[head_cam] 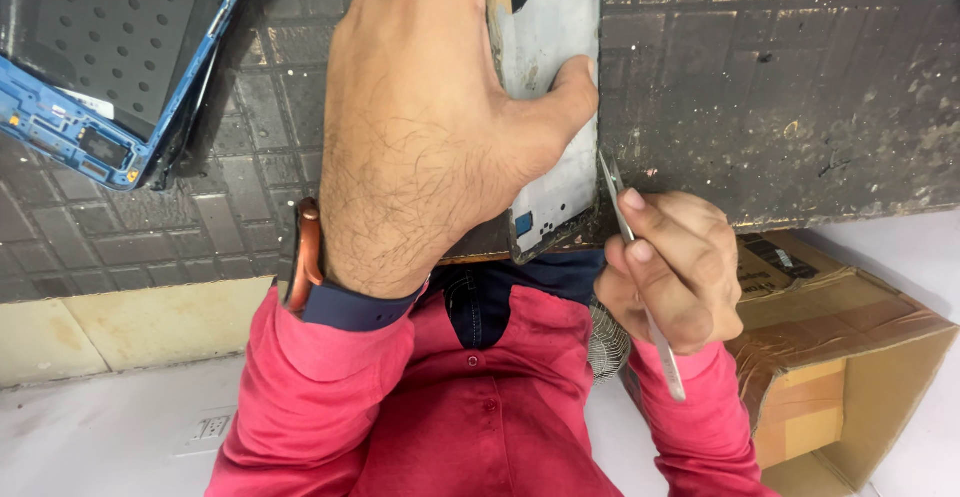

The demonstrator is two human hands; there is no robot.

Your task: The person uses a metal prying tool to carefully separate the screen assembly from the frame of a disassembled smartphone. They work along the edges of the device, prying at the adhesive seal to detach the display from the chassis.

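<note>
Silvery metal, a phone's middle frame, lay on the dark work mat under my left hand, which pressed down on it with the thumb across its face; my palm hid most of its left side, and its top ran out of view. My right hand pinched thin tweezers, tip at the frame's right edge. A blue phone housing sat cropped at the corner.

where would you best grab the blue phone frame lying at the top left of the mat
Probably by its two long blue side rails, coming from above. The blue phone frame lies flat and open-face on the mat, free of both hands; its rails are raised and bare, while the dark inner panel looks unsuited to pinching.
</note>
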